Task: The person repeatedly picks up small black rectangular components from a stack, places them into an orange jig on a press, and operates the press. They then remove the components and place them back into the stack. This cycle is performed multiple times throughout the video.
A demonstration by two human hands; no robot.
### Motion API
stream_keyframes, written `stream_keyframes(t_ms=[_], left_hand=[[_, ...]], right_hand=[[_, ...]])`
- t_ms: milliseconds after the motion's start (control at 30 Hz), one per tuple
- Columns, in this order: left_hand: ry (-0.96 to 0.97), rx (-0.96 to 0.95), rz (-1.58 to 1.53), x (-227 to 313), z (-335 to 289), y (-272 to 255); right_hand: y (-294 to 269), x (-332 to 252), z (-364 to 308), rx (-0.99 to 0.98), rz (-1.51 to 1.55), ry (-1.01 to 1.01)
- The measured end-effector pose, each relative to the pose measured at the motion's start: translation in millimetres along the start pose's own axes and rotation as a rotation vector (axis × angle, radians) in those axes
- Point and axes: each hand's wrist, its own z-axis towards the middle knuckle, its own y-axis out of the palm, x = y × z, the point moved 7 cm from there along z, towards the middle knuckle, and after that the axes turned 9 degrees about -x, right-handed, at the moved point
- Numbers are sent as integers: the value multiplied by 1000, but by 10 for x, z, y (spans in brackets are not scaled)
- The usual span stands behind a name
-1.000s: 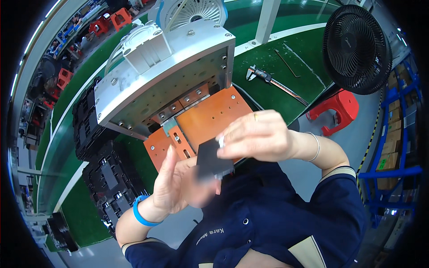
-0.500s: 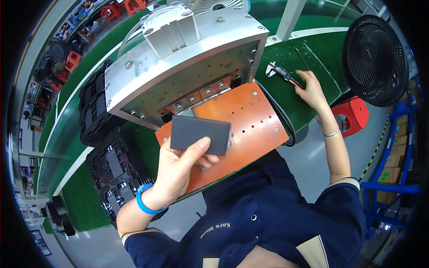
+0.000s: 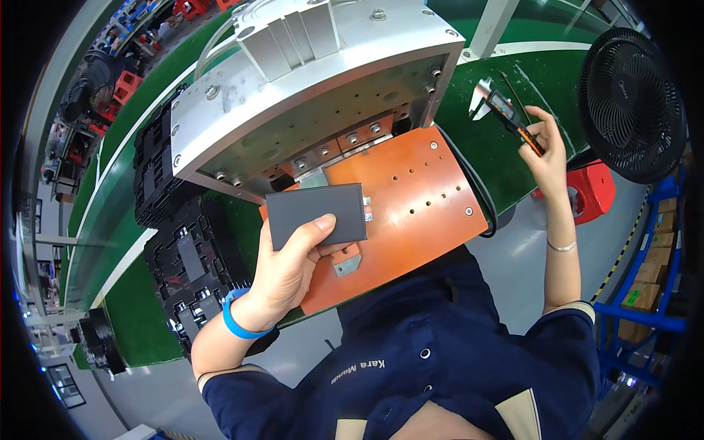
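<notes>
My left hand [image 3: 287, 270] grips a flat dark grey rectangular cell [image 3: 312, 209], its thumb across the upper face and the fingers underneath. Two small silvery tabs stick out from the cell's right edge; it looks like a battery pouch cell. The cell is above the orange base plate [image 3: 411, 202] of a metal press [image 3: 315, 110]. Off to the right, my right hand [image 3: 548, 158] pinches the beam end of a digital caliper [image 3: 506, 116]. The caliper's metal jaws point up and left, away from the hand. Near my left fingers, a small copper-coloured and grey block [image 3: 347, 262] sits on the plate.
Black plastic trays [image 3: 192, 257] stand on the green bench [image 3: 136, 323] at left. A thin dark rod [image 3: 513, 95] lies beyond the caliper. A black fan [image 3: 632, 106] and a red stool [image 3: 590, 192] are at right. Dark cables [image 3: 490, 213] run along the plate's right side.
The caliper, earlier by my right fingers on the bench, now appears lifted in that hand. My left hand has shifted the cell slightly left and turned it, exposing its tabs. The view has shifted slightly.
</notes>
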Motion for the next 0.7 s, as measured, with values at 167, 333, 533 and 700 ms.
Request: stream_keyframes(t_ms=[167, 333, 533, 700], left_hand=[[-1, -5, 29, -7, 27, 2], [-13, 7, 20, -47, 27, -25], [-12, 4, 11, -49, 11, -18], [-30, -16, 27, -66, 15, -34]], right_hand=[[298, -1113, -178, -98, 118, -267], [658, -1587, -162, -186, -34, -484], [701, -1602, -166, -164, -49, -537], [685, -1646, -177, -175, -72, -542]])
